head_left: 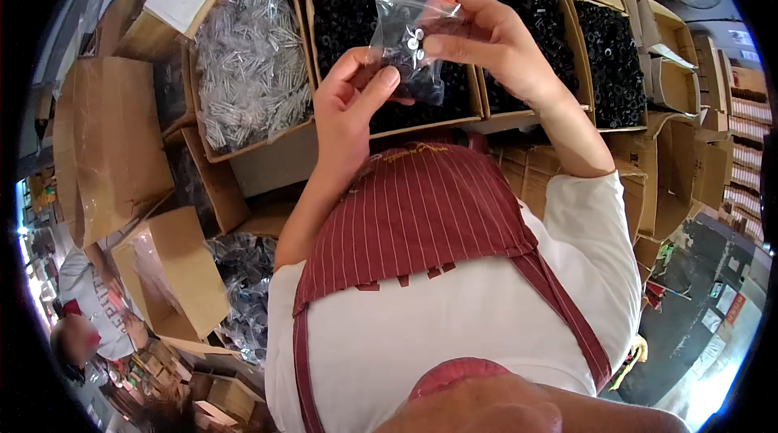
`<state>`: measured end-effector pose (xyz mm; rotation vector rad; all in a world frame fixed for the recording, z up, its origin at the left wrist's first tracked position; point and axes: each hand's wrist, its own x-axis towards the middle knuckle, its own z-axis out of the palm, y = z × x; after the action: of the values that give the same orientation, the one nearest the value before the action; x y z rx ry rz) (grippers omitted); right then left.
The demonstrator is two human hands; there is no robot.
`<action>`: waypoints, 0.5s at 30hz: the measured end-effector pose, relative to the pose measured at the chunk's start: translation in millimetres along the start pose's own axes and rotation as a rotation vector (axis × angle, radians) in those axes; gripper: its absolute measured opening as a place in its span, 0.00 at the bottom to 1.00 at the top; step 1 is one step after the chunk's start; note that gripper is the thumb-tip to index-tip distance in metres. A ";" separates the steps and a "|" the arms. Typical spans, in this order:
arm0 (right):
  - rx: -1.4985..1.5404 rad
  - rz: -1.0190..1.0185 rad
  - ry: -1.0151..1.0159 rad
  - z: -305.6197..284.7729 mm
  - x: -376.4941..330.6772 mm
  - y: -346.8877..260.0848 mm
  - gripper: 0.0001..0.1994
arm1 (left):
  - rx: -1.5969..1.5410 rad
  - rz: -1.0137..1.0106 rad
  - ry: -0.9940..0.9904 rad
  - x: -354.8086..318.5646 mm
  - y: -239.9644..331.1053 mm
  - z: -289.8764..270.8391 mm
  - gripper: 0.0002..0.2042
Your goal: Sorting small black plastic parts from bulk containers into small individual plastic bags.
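We see a small clear plastic bag (pixel 412 44) with a red zip strip along its top edge, held up in the air above an open carton of small black parts. It hangs roughly upright, slightly tilted, its top toward the upper right. The film is crumpled and glossy. Inside it, a few small silver screws or washers cluster near the middle, with darker pieces showing below them. We cannot tell whether the zip is sealed. The bag's lower corner droops loose, and its upper and right parts are partly hidden behind fingers.
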<state>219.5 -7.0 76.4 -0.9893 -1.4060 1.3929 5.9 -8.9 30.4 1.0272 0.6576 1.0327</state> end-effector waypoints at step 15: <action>-0.322 -0.255 -0.042 8.9 -1.5 10.3 0.16 | 0.105 0.101 -0.012 -1.8 0.3 2.0 0.15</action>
<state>211.0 -10.5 66.4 -0.9443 -1.7583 1.0250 6.7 -11.2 31.4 1.1673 0.6611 1.0873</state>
